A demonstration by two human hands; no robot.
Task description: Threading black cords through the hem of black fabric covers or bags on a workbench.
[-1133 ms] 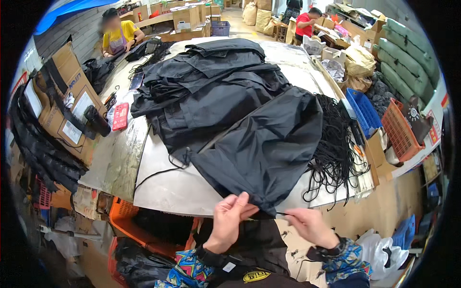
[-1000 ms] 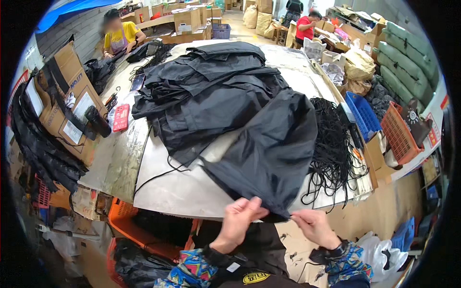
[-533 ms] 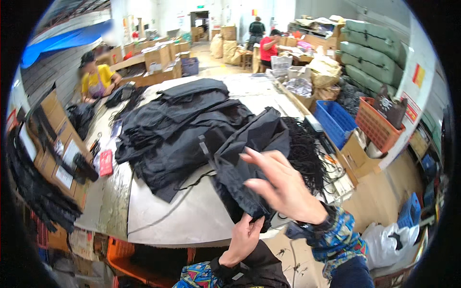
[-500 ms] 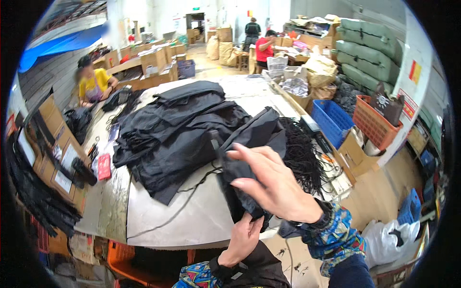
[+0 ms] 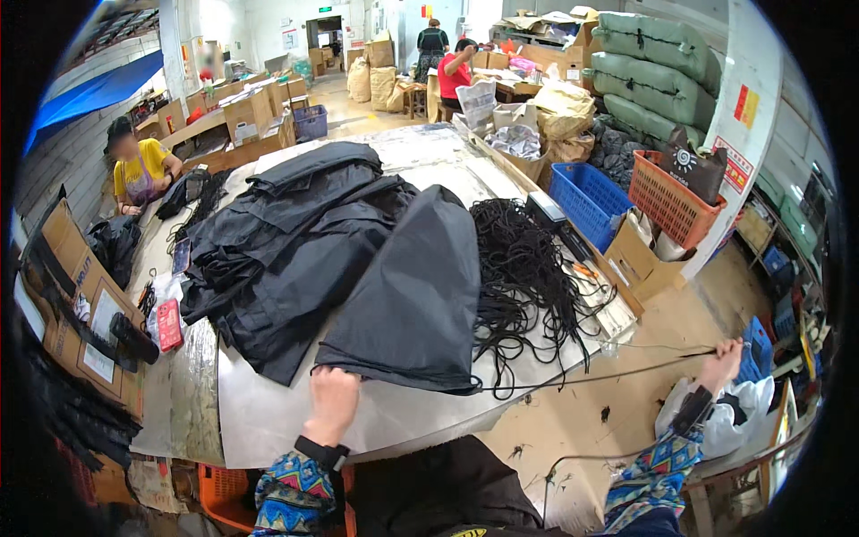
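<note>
A black fabric bag (image 5: 407, 286) lies flat on the grey table (image 5: 268, 421), its open end toward me. My left hand (image 5: 333, 398) presses down on that near edge, fingers closed on the cloth. My right hand (image 5: 727, 356) is stretched far out to the right over the floor and grips the end of a thin black cord (image 5: 591, 376). The cord runs taut from the bag's hem to that hand. Behind the bag lies a heap of black bags (image 5: 286, 233), and to its right a tangle of black cords (image 5: 528, 268).
A blue crate (image 5: 586, 197) and an orange basket (image 5: 671, 192) stand right of the table beside an open carton (image 5: 640, 259). Cardboard boxes (image 5: 80, 295) line the left side. A person in yellow (image 5: 134, 170) sits far left; others work at the back.
My right hand has swung from above the bag far out to the right, drawing the cord tight. The bag has dropped flat on the table and my left hand pins its near edge.
</note>
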